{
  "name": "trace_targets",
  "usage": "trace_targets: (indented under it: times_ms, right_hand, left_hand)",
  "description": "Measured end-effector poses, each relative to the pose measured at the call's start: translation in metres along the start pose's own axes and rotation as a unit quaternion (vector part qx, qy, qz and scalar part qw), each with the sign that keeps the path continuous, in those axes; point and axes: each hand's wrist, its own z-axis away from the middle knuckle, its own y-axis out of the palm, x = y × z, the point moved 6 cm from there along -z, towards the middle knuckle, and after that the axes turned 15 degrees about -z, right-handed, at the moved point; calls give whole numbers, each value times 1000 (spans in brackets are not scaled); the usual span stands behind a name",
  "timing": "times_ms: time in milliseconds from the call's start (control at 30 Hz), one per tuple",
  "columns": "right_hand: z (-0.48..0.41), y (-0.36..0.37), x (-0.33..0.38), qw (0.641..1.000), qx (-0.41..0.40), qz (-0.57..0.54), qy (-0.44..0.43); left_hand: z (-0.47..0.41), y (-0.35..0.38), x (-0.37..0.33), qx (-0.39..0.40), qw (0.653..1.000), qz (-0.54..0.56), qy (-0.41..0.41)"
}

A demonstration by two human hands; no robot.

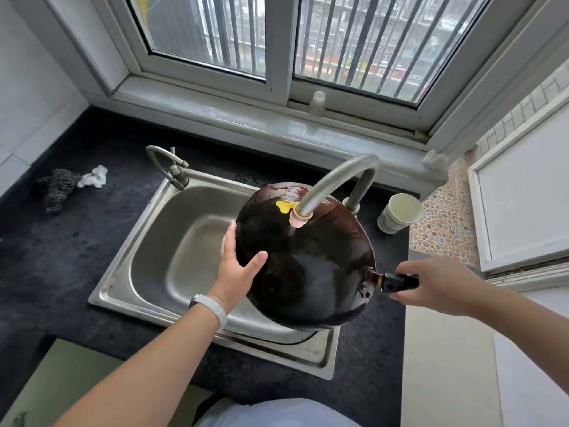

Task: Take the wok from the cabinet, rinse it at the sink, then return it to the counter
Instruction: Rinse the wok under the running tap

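Both forearms point(138, 359) are bare, with a white wristband point(212, 306) on the left.

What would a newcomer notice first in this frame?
The dark wok dominates, tilted over the steel sink right under the curved faucet. The left grip holds its rim while the right grip holds its black handle. A paper cup stands on the counter at right.

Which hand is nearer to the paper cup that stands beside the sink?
Right. The right hand grips the wok handle just below the paper cup in the picture; the left hand holds the wok at the opposite rim, over the sink.
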Motion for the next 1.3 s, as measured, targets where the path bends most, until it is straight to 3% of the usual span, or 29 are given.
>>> trace_targets:
  times_ms: [533,1033,1300]
  right_hand:
    - [0,27,39,994,64,-80,34]
    - [-5,68,56,980,42,-184,69]
    - [-3,62,66,971,26,-228,64]
  left_hand:
    - [-11,-19,24,5,999,-12,-32]
    - [-16,-40,35,-7,996,-91,-10]
    - [-19,-59,56,-7,997,31,-70]
